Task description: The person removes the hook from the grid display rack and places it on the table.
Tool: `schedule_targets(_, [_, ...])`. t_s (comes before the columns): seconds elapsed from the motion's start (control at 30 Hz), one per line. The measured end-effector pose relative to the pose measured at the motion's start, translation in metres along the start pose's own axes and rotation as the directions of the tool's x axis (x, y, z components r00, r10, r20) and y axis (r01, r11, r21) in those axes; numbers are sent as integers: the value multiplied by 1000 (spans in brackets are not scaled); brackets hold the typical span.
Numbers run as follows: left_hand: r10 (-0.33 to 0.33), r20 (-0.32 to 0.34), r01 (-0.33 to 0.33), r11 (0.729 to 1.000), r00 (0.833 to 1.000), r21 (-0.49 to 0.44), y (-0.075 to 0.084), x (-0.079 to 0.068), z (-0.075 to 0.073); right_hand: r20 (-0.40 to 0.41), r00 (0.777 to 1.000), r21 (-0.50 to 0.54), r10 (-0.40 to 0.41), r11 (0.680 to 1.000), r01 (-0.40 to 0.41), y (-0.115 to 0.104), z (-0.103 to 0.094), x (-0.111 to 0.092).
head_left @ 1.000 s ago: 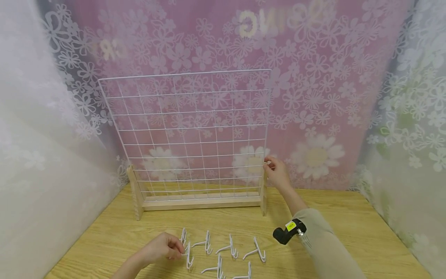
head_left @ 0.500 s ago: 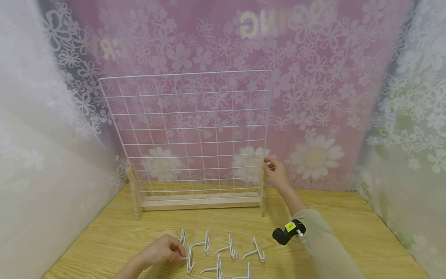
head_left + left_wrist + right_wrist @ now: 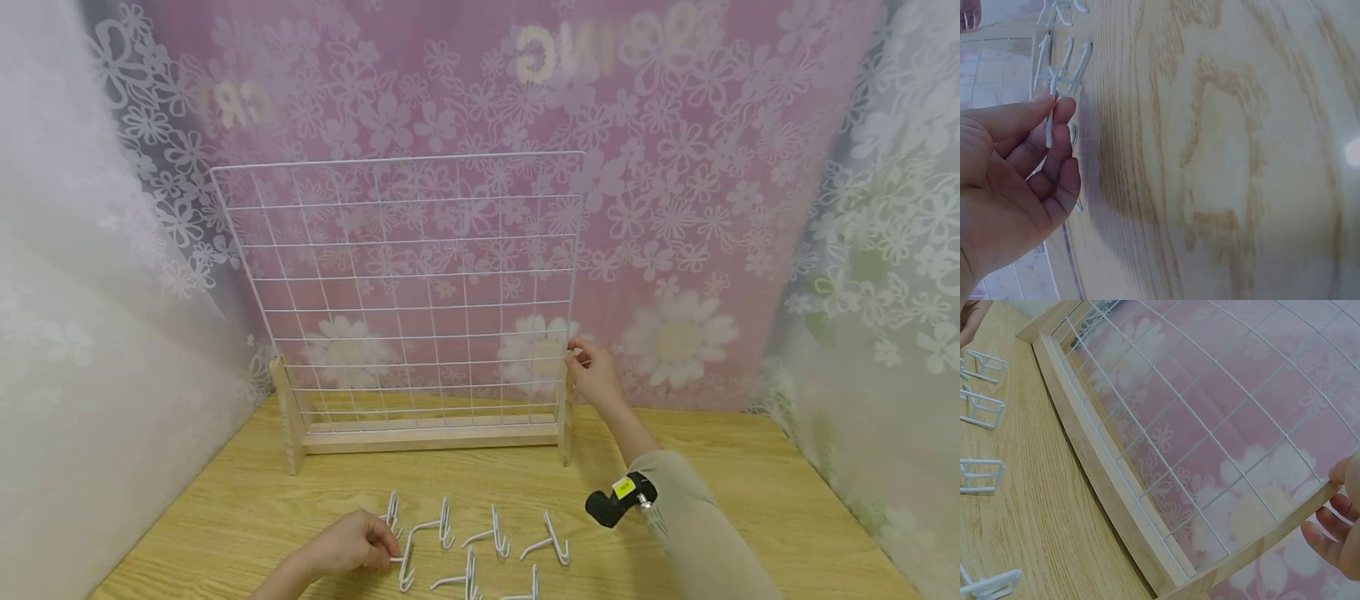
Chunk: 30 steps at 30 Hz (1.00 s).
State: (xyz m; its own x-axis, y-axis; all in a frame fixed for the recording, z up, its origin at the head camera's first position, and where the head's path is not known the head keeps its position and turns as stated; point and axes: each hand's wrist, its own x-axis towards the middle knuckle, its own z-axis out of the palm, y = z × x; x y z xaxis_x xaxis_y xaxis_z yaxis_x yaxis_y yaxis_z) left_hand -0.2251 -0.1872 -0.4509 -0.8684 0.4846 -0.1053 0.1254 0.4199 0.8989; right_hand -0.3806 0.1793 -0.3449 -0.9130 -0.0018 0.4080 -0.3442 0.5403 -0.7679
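Observation:
A white wire grid panel (image 3: 480, 155) stands upright in a pale wooden stand (image 3: 432, 437). My right hand (image 3: 597, 377) holds the right edge of this rack just at the top of the wooden side post, thumb (image 3: 1339, 470) in front and the other fingers curled behind. Low on the left, my left hand (image 3: 351, 543) pinches the straight prong of a white double-wire hook (image 3: 1051, 122) between thumb and fingers. The hook's wider looped end points away from the palm. Other white hooks (image 3: 496, 533) lie in two rows beside it on the wooden table.
Nearest the front edge of the head view lie more hooks (image 3: 470, 575), partly cut off. A floral curtain (image 3: 675, 250) hangs behind the rack, and pale patterned sheets (image 3: 892, 350) flank both sides of the table (image 3: 720, 467). A black wrist camera (image 3: 622, 497) sits on the right sleeve.
My left hand has shifted slightly down and right, and the hook in it has moved a little toward the front edge, now tilting more. The right hand keeps its place on the rack.

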Motion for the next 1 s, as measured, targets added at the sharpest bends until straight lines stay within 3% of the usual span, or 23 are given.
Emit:
schedule_targets(0.8, [53, -33, -46, 984, 998, 174, -6, 2, 7, -11, 1000, -15, -21, 1000, 20, -1, -2, -1])
schedule_targets(1.0, [57, -49, -48, 984, 997, 173, -7, 1, 8, -10, 1000, -26, -25, 999, 25, 0, -1, -1])
